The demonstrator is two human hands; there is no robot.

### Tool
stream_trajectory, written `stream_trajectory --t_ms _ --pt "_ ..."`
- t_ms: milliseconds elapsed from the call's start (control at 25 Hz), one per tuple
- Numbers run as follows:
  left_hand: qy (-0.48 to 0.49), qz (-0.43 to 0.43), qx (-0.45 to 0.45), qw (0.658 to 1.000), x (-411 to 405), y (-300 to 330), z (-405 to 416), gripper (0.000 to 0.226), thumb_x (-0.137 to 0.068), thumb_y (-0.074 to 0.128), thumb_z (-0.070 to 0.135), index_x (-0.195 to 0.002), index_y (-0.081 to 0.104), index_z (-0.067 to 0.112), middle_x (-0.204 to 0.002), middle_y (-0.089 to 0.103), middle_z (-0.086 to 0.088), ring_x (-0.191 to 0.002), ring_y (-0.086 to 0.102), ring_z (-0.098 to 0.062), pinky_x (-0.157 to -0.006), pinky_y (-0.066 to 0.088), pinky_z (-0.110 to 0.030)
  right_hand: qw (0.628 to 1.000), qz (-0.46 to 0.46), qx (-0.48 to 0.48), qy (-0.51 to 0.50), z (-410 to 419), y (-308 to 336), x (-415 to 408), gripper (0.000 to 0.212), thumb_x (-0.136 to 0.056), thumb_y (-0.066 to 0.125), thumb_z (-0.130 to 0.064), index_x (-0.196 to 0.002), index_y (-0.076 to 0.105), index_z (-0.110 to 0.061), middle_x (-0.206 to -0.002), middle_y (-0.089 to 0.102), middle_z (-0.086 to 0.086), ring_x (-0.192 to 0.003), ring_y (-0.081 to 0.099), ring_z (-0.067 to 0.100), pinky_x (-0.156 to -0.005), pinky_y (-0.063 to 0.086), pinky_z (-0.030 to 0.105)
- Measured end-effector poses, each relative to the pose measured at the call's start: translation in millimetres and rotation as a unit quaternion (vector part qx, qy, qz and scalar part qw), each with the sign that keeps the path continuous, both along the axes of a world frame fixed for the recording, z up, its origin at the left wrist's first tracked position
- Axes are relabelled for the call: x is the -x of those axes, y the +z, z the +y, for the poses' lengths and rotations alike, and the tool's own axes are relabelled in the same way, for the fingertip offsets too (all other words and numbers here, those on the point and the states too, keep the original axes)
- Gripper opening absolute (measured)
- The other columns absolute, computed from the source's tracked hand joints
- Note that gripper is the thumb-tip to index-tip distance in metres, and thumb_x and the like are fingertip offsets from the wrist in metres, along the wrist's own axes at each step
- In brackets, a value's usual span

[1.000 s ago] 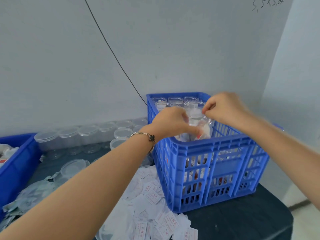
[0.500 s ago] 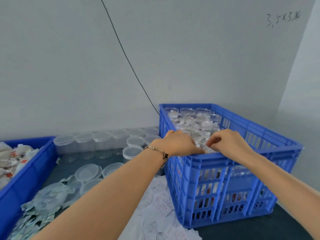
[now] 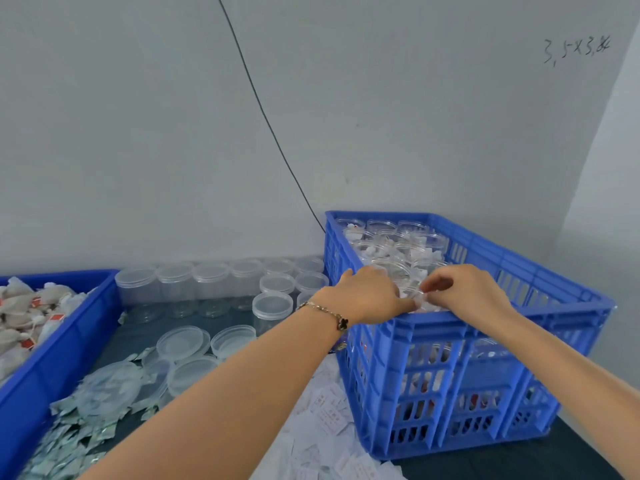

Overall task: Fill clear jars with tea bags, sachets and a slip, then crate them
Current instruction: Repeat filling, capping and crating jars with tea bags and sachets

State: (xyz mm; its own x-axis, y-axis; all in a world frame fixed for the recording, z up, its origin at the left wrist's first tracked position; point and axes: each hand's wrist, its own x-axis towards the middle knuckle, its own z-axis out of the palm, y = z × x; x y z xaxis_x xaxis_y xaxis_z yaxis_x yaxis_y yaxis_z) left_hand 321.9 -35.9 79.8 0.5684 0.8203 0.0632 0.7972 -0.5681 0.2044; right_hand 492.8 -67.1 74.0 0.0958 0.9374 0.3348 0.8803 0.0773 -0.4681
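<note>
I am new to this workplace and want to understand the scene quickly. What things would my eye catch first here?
First, the blue crate at the right, packed with clear jars, where the left hand and right hand meet over its near rim, at a jar there. Left of it, empty lidded jars stand in a row along the wall, with loose lids in front. At the far left, a blue bin holds tea bags.

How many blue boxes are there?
2. A slatted crate stands on the right, full of jars. A solid bin sits at the left edge, holding tea bags. More could be out of view.
</note>
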Motion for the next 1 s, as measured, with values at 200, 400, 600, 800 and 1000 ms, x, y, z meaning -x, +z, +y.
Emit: stream_trajectory --t_ms 200,400,600,800,1000 --pt "-0.037 -0.179 -0.037 0.982 60 -15 -2 0.034 -0.097 0.051 0.043 -0.122 0.062 0.022 -0.131 0.056 0.003 -0.120 0.049 -0.013 -0.098 0.040 -0.029 0.989 0.023 -0.146 0.023 -19 8 31 0.025 -0.079 0.071 -0.017 -0.068 0.062 -0.037 -0.073 0.061 -0.027 -0.070 0.056 -0.010 -0.060 0.038 0.007" --pt "0.055 -0.103 -0.037 0.992 129 -26 4 0.022 -0.094 0.054 0.032 -0.100 0.071 0.018 -0.102 0.066 0.002 -0.094 0.059 -0.019 -0.079 0.045 -0.031 0.973 0.040 -0.128 0.189 -20 3 140 0.015 -0.077 0.067 -0.018 -0.071 0.068 -0.032 -0.069 0.065 -0.022 -0.072 0.058 -0.005 -0.067 0.040 0.004" --pt "0.151 -0.039 -0.016 0.988 216 -43 11 0.027 -0.093 0.054 0.037 -0.094 0.072 0.016 -0.097 0.069 -0.003 -0.091 0.062 -0.023 -0.079 0.050 -0.035 0.968 0.021 0.025 0.248 30 -41 232 0.022 -0.084 0.061 -0.018 -0.103 0.070 -0.024 -0.100 0.071 -0.006 -0.094 0.063 0.008 -0.078 0.045 0.014" --pt "0.291 -0.100 0.006 0.952 314 -80 42 0.036 -0.090 0.060 0.038 -0.120 0.062 0.019 -0.126 0.049 0.000 -0.110 0.054 -0.018 -0.095 0.042 -0.027 0.952 -0.012 0.140 0.270 101 -93 313 0.037 -0.084 0.057 -0.016 -0.121 0.061 -0.020 -0.120 0.064 -0.002 -0.110 0.058 0.014 -0.091 0.044 0.023" --pt "0.437 -0.302 0.103 0.841 383 -130 104 0.042 -0.086 0.066 0.028 -0.121 0.056 0.007 -0.118 0.059 -0.004 -0.098 0.058 -0.016 -0.079 0.047 -0.024 0.916 0.078 0.252 0.304 172 -129 399 0.063 -0.086 0.060 -0.018 -0.144 0.035 -0.017 -0.145 0.043 0.000 -0.130 0.043 0.013 -0.092 0.036 0.018"
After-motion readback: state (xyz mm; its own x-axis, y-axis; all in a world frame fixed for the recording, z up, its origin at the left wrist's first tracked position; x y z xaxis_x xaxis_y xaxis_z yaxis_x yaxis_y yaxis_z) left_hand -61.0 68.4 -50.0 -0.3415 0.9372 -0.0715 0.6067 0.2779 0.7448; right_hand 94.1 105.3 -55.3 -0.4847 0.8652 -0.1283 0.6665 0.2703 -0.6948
